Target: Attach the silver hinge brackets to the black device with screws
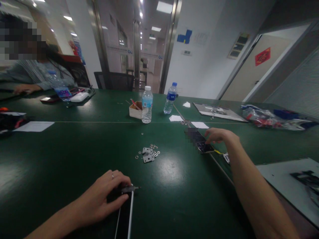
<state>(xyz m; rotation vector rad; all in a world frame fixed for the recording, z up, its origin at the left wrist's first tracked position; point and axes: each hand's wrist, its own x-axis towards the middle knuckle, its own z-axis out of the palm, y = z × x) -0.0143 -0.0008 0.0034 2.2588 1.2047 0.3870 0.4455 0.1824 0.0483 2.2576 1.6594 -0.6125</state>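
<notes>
My left hand [109, 192], closed, grips a small grey metal piece [129, 189] with a thin tip pointing right; its exact kind I cannot make out. Below this hand lies a long dark slab with a white edge [131, 212], partly covered by my fingers. My right hand [216, 135] reaches over a smartphone [205, 147] with bent fingers, a fingertip at its screen, without grasping it. Between the hands are metal plates with holes [148, 158] and several small nuts or washers [156, 153], loosely scattered.
Two water bottles [147, 108] [170, 99] stand beyond, beside a small box [135, 111]. Paper slips [175, 118], a flat board [219, 112] and plastic bags [266, 118] lie further right. A pale panel [281, 177] is near my right arm. Another person [47, 71] sits far left.
</notes>
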